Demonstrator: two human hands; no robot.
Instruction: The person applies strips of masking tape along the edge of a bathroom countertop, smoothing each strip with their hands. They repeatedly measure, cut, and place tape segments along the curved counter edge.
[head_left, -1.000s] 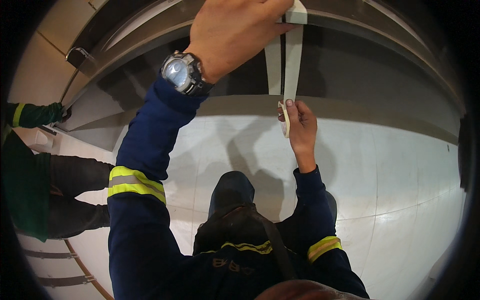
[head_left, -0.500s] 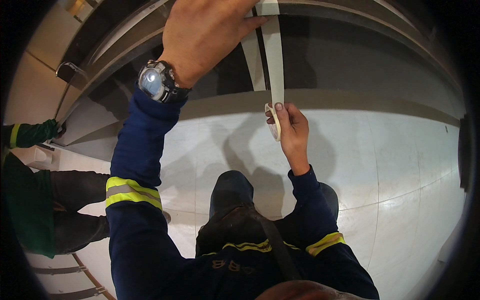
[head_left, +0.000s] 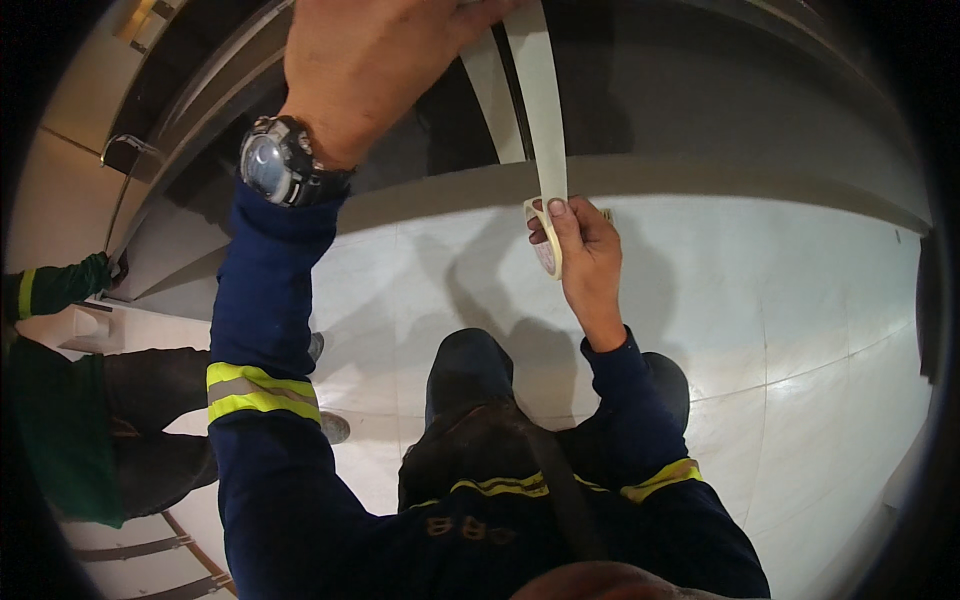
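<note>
My right hand (head_left: 592, 265) is closed round a roll of masking tape (head_left: 545, 243), thumb on its upper rim. A pale strip of tape (head_left: 543, 115) stretches taut from the roll to the upper edge of the picture. My left hand (head_left: 370, 65), with a watch (head_left: 275, 162) at its wrist, reaches up over a dark glossy panel (head_left: 440, 140). Its thumb is stretched out toward the strip's upper part; the other fingers are cut off by the picture's edge. Left of the strip run a narrow dark gap (head_left: 513, 90) and a second pale band (head_left: 490, 95).
At the left stands another person in a green top (head_left: 55, 430), with a hand (head_left: 120, 268) at the panel's end. Pale tiled floor (head_left: 700, 290) lies below the panel. A curved metal fitting (head_left: 130, 150) shows at the upper left.
My left hand has shifted up and left in the picture, its fingers now further out of view. The right hand keeps its hold on the tape roll, almost unmoved.
</note>
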